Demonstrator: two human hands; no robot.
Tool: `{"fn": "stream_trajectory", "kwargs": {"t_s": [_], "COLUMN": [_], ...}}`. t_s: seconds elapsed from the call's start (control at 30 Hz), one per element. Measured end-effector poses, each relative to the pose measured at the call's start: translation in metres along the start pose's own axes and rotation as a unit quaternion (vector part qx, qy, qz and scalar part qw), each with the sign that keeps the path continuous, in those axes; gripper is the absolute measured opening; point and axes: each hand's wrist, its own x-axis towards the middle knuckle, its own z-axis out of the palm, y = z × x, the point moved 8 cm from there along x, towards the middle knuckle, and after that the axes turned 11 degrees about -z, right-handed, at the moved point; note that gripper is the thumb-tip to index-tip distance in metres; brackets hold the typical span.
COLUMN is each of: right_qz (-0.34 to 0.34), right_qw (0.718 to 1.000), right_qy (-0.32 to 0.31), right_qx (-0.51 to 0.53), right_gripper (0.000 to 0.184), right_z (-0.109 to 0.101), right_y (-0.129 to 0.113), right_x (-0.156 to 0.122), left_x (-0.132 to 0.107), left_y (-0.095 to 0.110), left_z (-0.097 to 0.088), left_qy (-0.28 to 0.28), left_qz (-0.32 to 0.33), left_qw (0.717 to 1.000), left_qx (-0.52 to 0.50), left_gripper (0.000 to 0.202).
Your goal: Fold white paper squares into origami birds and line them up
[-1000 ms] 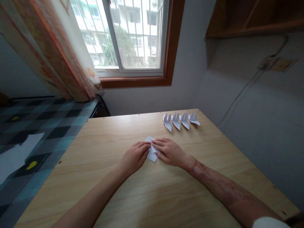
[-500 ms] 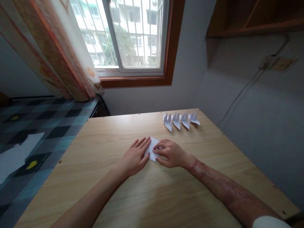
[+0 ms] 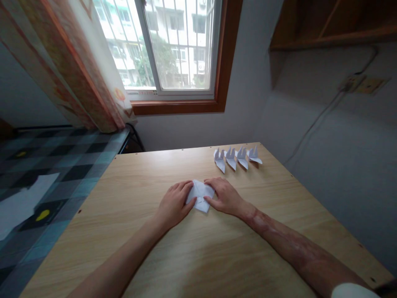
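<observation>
A small sheet of folded white paper (image 3: 200,193) lies on the wooden table between my two hands, with creases across its face. My left hand (image 3: 177,202) grips its left edge, thumb on top near the lower side and fingers along the upper left. On the opposite edge my right hand (image 3: 226,195) pinches the paper between thumb and fingers. Behind it, towards the far right of the table, stands a row of several folded white paper birds (image 3: 230,159) with raised points.
The pale wooden table (image 3: 149,169) has its far edge near the wall below the window (image 3: 182,54). To the left, a bed with a checked cover (image 3: 71,151) holds loose white paper sheets (image 3: 25,203). A cable (image 3: 313,124) hangs from a socket on the right wall.
My right hand has shifted from fingers lying over the paper to holding its right edge. More of the paper's face shows, and it looks wider. The paper birds stay put.
</observation>
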Motion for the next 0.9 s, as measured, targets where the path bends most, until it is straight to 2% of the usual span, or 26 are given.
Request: {"fn": "stream_trajectory", "kwargs": {"t_s": [0.1,0.2,0.3,0.47,0.67,0.8,0.87,0.9], "right_qz": [-0.017,-0.001,0.011,0.006,0.033,0.040,0.048,0.052], "right_qw": [0.999,0.998,0.998,0.999,0.996,0.996,0.994,0.993], "right_qy": [-0.005,0.003,0.008,-0.007,0.008,0.009,0.014,0.013], "right_qx": [0.038,0.070,0.067,0.052,0.087,0.083,0.093,0.104], "right_gripper": [0.042,0.044,0.055,0.073,0.086,0.095,0.085,0.070], "right_z": [0.000,0.000,0.001,0.005,0.007,0.007,0.004,0.002], "right_y": [-0.005,-0.003,0.001,0.005,0.015,0.018,0.017,0.015], "right_x": [0.001,0.001,0.000,-0.001,-0.004,-0.004,-0.002,0.000], "left_x": [0.000,-0.001,-0.001,0.000,0.001,0.000,0.001,0.002], "left_y": [0.002,0.003,0.000,-0.011,-0.014,-0.010,-0.008,-0.008], "left_z": [-0.004,-0.004,-0.002,0.002,0.005,-0.001,-0.004,-0.004], "left_qy": [0.011,0.004,-0.011,-0.020,-0.044,-0.016,-0.003,0.000], "left_qz": [-0.003,0.007,0.007,-0.031,-0.070,-0.067,-0.067,-0.072], "left_qw": [1.000,1.000,0.999,0.986,0.956,0.941,0.935,0.931], "left_qx": [0.007,-0.002,-0.042,-0.161,-0.281,-0.330,-0.350,-0.359], "left_gripper": [0.045,0.049,0.055,0.061,0.052,0.040,0.036,0.035]}}
